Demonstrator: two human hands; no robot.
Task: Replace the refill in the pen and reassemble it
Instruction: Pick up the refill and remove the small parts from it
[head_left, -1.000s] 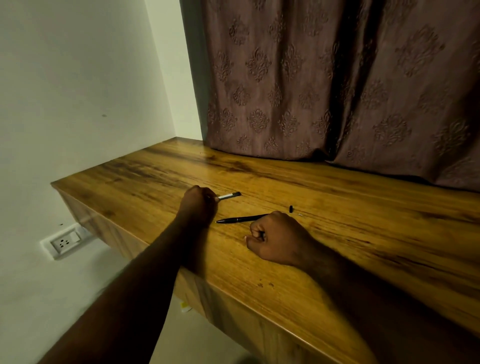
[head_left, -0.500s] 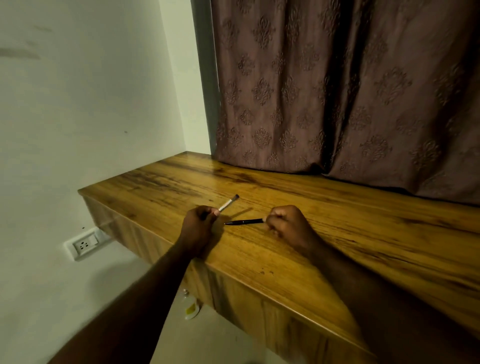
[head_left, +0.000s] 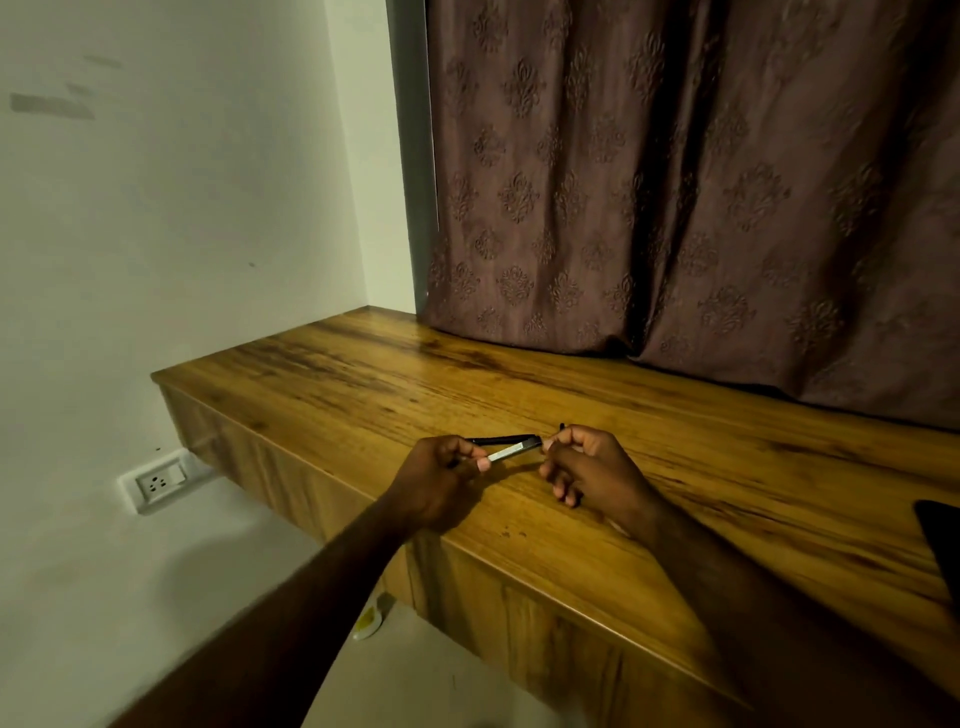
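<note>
My left hand is shut on a short silver pen barrel, whose free end points right toward my other hand. My right hand pinches the right end of a thin black pen part, which runs just behind the silver barrel. The two pieces meet at my right fingertips, low over the wooden table. How they join is hidden by my fingers. A tiny black piece lies on the table just behind my right hand.
A patterned curtain hangs along the table's back edge. The table's front edge runs under my wrists. A wall socket sits low at the left. A small yellow-white bottle lies on the floor. A dark object pokes in at the right edge.
My right hand took the black part off the table. Both hands moved together, so the silver barrel and the black part now meet between them. The camera tilted and shifted.
</note>
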